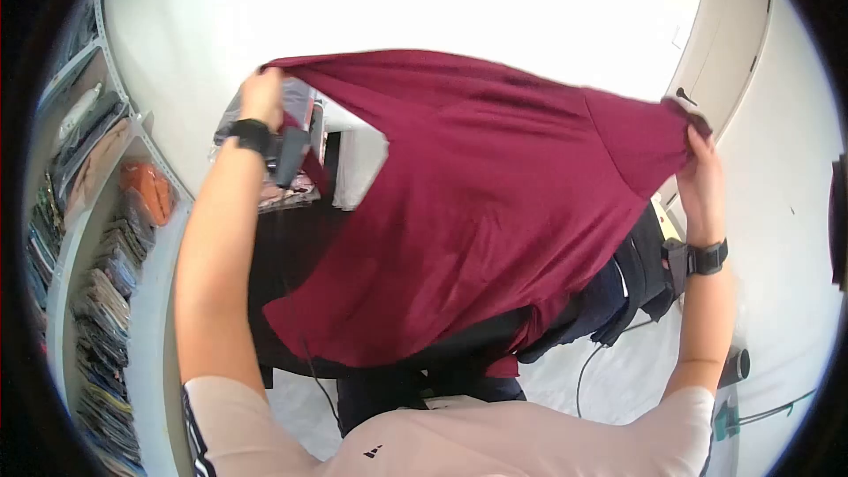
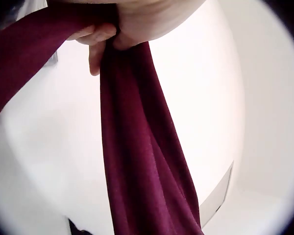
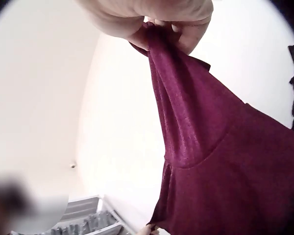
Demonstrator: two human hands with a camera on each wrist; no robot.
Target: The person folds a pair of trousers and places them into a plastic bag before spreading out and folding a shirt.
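Note:
A maroon garment hangs stretched out between both raised hands, its lower part draping down in front of the body. The left hand grips a gathered corner of it at the upper left. In the left wrist view, folded maroon cloth runs down from the pinching fingers, and another strip passes off to the left. At the upper right, the right hand pinches another end of the garment. The right wrist view shows the cloth bunched under those fingers, with a curved seam below the grip.
Shelves of folded, bagged clothes line the left side, an orange packet among them. Behind the garment is a black surface. Dark clothes lie in a row at right. A door stands at the back right; cables trail below.

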